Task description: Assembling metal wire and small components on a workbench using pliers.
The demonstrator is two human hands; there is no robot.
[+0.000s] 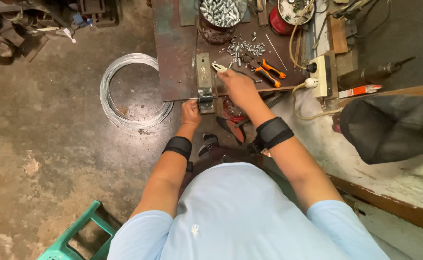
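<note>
Wire (185,99) sits fed into the clamp (205,100), my left hand (190,112) closed on it; right hand (238,85) grips pliers (219,68); coil (133,91) remains mostly unused.

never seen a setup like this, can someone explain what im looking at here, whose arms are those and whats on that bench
The single picture comes from a camera worn on a person's head, looking down at their own arms; there is no machine. The left hand rests at a small metal clamp-like fixture on the edge of a rusty workbench. The right hand holds a small plier-like tool. On the bench lie orange-handled pliers, loose screws and a tin of screws. A coil of wire lies on the floor.
</note>
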